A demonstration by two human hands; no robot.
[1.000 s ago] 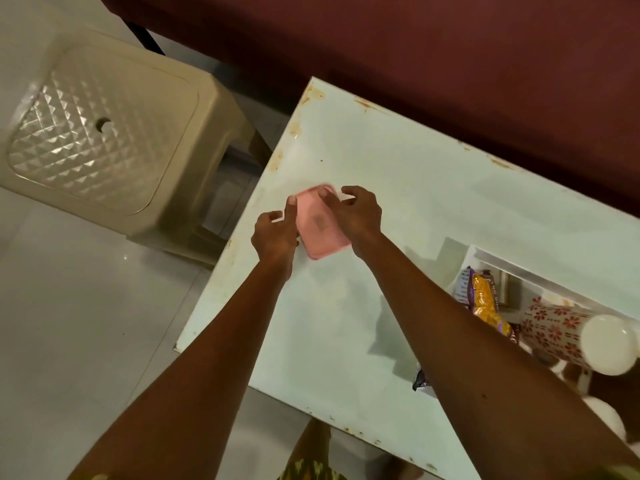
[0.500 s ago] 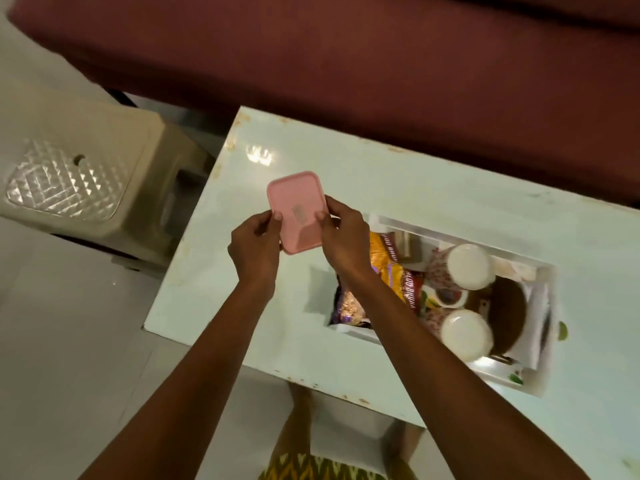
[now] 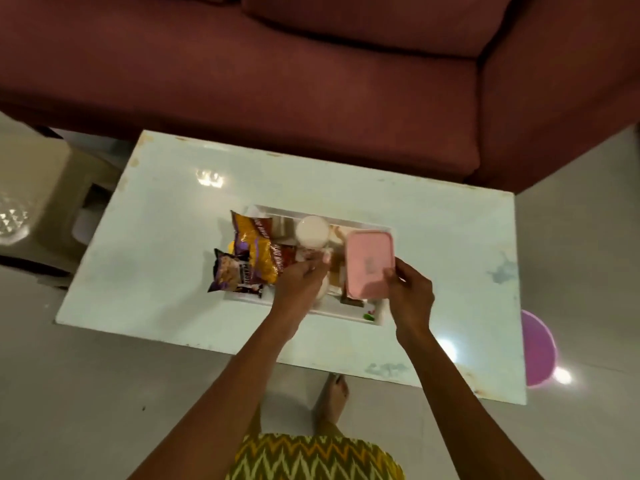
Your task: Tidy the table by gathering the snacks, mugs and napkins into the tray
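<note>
The right hand (image 3: 410,289) pinches the near corner of a flat pink rectangular plastic box (image 3: 370,263), thumb on top, holding it over the right end of the white rectangular tray (image 3: 346,315). The left hand (image 3: 301,282) hovers apart from it over the tray's middle, fingers curled — whether they grip anything is too blurred to tell. In the tray lie a purple-and-yellow foil snack packet (image 3: 254,251), a dark peanut packet (image 3: 230,275) and a white-mouthed mug (image 3: 311,232) — all on the pale glossy surface (image 3: 156,237) before a maroon sofa (image 3: 311,81).
</note>
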